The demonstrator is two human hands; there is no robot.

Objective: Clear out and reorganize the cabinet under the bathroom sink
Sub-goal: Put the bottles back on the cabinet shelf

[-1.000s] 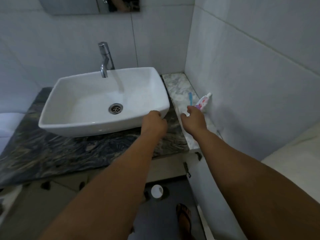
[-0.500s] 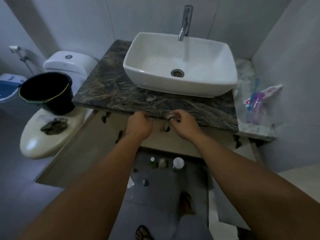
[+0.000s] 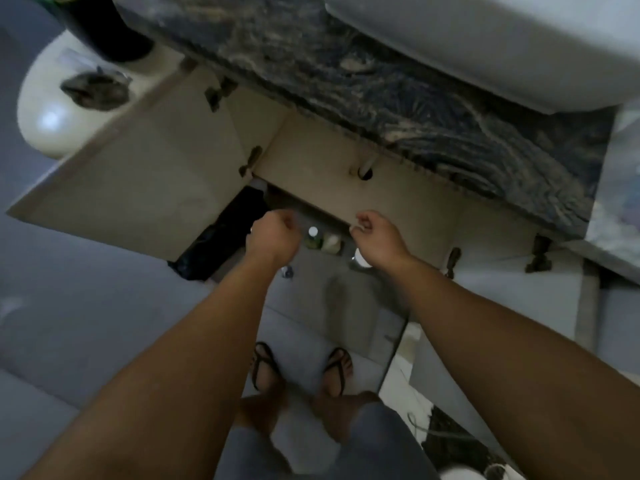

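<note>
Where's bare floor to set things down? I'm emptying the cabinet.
Free: grey floor left of the open door, and the patch between the feet and the small bottles. Crowded: the cabinet mouth by the black bag and both hands.

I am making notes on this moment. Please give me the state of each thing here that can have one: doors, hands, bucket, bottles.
Left door: swung wide open.
Right door: open.
Left hand: fingers curled, holding nothing visible.
Right hand: fingers curled, holding nothing visible.
Bucket: standing on the toilet lid.
Bottles: upright in the cabinet.
Black bag: lying in the cabinet.
</note>
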